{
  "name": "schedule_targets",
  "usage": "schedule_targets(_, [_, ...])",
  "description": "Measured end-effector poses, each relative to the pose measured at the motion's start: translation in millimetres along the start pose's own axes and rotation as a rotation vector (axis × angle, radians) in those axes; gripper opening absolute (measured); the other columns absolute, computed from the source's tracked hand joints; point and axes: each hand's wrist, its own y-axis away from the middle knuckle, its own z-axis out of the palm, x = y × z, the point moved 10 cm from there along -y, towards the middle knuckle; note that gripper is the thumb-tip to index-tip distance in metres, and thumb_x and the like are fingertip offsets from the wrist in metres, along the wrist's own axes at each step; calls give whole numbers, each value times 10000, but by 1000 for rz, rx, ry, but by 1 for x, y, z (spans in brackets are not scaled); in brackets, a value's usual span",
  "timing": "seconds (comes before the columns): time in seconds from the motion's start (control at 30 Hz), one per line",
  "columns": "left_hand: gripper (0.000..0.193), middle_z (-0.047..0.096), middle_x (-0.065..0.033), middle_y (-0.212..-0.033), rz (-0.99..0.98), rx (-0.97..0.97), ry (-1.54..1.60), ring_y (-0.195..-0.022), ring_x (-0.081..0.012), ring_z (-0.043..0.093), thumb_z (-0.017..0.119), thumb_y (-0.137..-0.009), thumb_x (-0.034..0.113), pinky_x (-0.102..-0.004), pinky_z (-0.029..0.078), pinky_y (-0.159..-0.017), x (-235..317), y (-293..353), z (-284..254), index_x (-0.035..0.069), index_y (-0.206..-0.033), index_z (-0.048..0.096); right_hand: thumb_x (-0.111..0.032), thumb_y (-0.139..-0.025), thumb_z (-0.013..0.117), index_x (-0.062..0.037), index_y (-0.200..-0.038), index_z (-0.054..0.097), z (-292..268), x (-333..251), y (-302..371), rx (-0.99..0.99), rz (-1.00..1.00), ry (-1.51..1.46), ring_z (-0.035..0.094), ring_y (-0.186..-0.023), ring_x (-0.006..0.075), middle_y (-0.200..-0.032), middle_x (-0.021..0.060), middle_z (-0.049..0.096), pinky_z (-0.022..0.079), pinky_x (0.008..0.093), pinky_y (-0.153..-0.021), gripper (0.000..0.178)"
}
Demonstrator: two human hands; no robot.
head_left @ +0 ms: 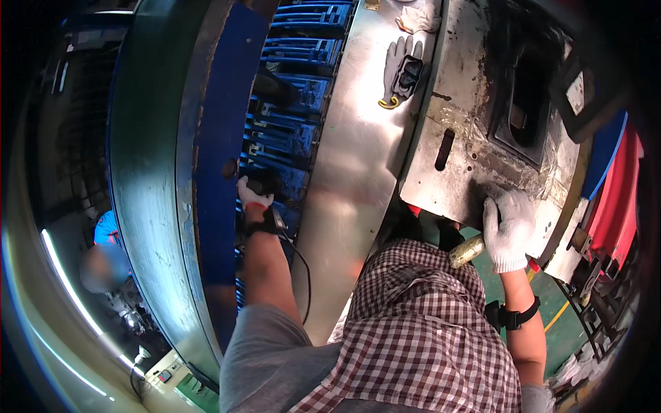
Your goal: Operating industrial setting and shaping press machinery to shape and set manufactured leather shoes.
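My left hand (255,195), in a pale glove with a red cuff, reaches in among the blue slatted parts (292,141) of a machine. Its visible fingers bend around something dark that I cannot make out in the shadow. On the near edge of a stained metal plate (430,179) lies my right hand (509,227), in a white knitted glove. The fingers are curled, and whatever may be under them is hidden. Against its thumb side is a yellowish, rough cylinder (467,252); whether the hand grips it does not show.
A grey glove (396,62) and a black device (408,74) lie on the shiny metal ledge (351,165). A dark rectangular opening (527,110) sits in the plate. Another person (105,265) is at far left, beyond a green beam (148,165). Red panels (615,199) stand at right.
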Motion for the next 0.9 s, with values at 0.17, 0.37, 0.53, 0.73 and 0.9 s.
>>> schedule_targets(0.17, [540,653,-93,-1318,188,-280,31,-1231,-352,594,682,-843,440,-597,445,-1060,-73,102,46,153,-1298,630,-115,-856,718,-104,-1023,738,-9,-3,-3,53,-42,-3,653,-852,331,-930,103,707,522,450,-769,168])
schedule_targets(0.37, [858,519,-231,-1503,-72,-1183,-8,-1376,-415,528,661,-834,364,-551,421,-1178,-143,336,207,-2,-1560,389,-210,-875,732,-14,-1333,590,4,-50,-12,-158,-222,-469,572,-1239,392,-1354,215,603,456,447,-1059,518])
schedule_targets(0.53, [755,498,-176,-1546,326,-1084,-621,-1407,-330,514,572,-1016,470,-466,390,-1203,-162,374,268,11,-1581,371,-229,-889,730,47,-1630,207,23,-41,-22,-180,212,-1137,330,-1529,317,-1631,254,362,221,371,-1264,948])
schedule_targets(0.73, [728,414,-237,-1590,1284,-1116,-335,-1445,-348,471,608,-1014,299,-505,326,-1235,-59,545,314,-37,-1590,316,-230,-853,735,-6,-1623,297,-28,98,-74,377,341,-865,406,-1487,356,-1591,292,399,321,385,-1226,913])
schedule_targets(0.9, [712,519,-267,-1499,1748,-1181,-65,-1441,-374,474,631,-966,225,-505,307,-1241,-12,653,310,-43,-1565,354,-472,-793,748,-151,-1594,404,-35,132,-113,203,593,-138,502,-1357,454,-1452,323,480,482,477,-1093,929])
